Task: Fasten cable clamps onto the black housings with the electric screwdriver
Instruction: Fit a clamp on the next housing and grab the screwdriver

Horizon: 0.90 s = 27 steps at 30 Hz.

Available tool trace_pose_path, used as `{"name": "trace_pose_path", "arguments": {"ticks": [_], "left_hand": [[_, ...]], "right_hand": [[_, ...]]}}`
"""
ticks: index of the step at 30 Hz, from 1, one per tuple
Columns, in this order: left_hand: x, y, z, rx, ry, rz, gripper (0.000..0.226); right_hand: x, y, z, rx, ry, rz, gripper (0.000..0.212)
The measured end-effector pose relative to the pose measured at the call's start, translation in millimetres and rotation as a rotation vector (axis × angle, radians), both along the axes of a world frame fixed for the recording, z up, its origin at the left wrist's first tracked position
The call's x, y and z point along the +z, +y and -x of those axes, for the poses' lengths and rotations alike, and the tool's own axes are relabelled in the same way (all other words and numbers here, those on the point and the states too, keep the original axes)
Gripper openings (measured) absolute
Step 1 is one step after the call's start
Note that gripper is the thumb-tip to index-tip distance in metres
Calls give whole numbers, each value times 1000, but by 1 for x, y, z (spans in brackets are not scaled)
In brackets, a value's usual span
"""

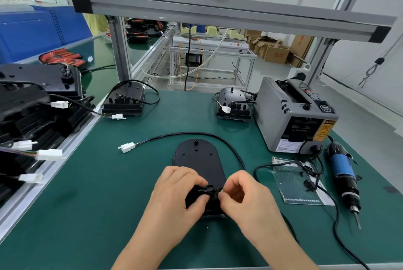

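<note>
Counter point(87, 204) with a green top carries everything here. A pile of housings point(32, 106) lies at its left edge, and a grey machine point(290, 117) stands at the right. The black housing point(198, 160) lies flat in the middle, its near end under both hands. The left hand point(176, 191) grips that end, fingers curled over it. The right hand point(246, 195) pinches a small cable clamp point(210, 189) against it. The electric screwdriver point(343, 171) lies untouched just in front of the grey machine. The cable point(196, 133) loops round the housing's far end to a white connector point(127, 147).
</note>
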State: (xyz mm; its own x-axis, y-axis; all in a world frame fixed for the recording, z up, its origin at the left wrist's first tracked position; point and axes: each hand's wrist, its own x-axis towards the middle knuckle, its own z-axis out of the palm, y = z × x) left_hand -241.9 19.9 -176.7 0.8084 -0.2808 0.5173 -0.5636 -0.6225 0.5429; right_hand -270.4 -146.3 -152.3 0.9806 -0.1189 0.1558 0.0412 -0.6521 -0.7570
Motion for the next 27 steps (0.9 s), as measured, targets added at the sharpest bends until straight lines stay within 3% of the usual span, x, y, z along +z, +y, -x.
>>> {"name": "trace_pose_path", "arguments": {"ticks": [8,18,27], "left_hand": [[-4,-7,-5,-24,7,60,10],[-6,-8,-8,-72,109,192,16],[-5,-4,-9,-117,144,199,18]], "right_hand": [[-3,5,-2,-10,-123,209,23],[-11,-2,-7,42,-175,287,12],[-9,-7,-17,61,-397,372,18]]}}
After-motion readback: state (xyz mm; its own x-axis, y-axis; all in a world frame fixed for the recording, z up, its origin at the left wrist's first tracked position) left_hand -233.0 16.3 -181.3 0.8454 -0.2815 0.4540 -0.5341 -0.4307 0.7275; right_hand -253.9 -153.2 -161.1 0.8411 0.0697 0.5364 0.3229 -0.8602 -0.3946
